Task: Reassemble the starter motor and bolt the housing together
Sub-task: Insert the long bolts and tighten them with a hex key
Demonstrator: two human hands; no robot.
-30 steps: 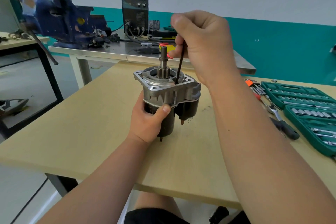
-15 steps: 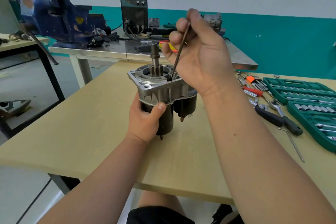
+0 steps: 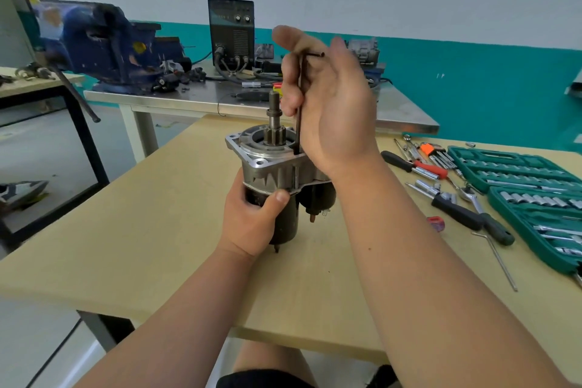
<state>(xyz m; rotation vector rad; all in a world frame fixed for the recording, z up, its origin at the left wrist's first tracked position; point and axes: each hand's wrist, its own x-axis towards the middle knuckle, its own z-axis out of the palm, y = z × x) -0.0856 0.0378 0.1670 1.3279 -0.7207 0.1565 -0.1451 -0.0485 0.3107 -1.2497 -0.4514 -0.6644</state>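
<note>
The motor [image 3: 277,179] stands upright on the table [image 3: 126,230], shaft pointing up. The left hand [image 3: 252,220] wraps around its black body, thumb pressed just under the silver housing. Above the motor, the right hand [image 3: 327,104] pinches a hex key [image 3: 298,104] held vertical, long end down into the housing top beside the shaft. Right of the motor lie loose tools [image 3: 456,211] and green socket cases [image 3: 519,173]. Behind it there's a welder [image 3: 231,31], and behind-left a blue vise [image 3: 104,47].
</note>
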